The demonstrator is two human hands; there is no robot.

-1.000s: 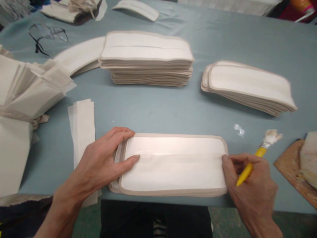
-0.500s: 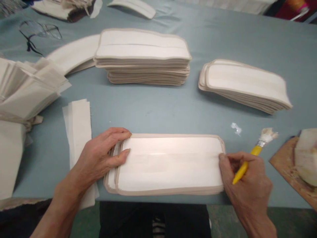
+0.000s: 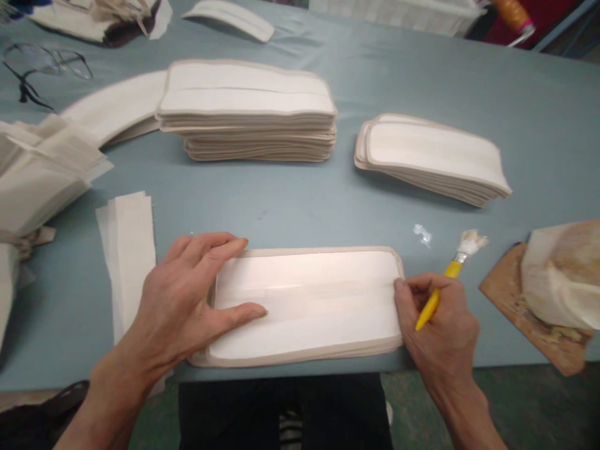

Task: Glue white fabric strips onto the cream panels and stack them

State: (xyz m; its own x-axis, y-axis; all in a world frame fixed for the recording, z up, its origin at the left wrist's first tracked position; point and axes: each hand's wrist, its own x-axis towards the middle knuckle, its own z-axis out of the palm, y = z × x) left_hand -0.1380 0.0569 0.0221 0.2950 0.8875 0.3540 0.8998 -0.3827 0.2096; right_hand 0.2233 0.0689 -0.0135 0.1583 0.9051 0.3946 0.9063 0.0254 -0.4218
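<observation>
A small stack of white padded fabric panels (image 3: 319, 300) with beige edging lies at the near edge of the table. My left hand (image 3: 187, 300) rests flat on its left end, fingers spread, thumb across the top panel. My right hand (image 3: 435, 325) is closed round a yellow-handled brush (image 3: 447, 278) whose white bristles point away from me; its fingertips touch the right end of the stack.
A tall pile of the same panels (image 3: 248, 109) and a lower, slanted pile (image 3: 431, 156) sit further back. White fabric strips (image 3: 129, 250) lie left, folded cloth (image 3: 42, 175) beyond them. A wooden board (image 3: 520, 306) with a white lump stands right. Glasses (image 3: 42, 62) lie far left.
My left hand has slid further onto the panel, thumb stretched out again. The view has shifted, so everything sits a little further left in the picture.
</observation>
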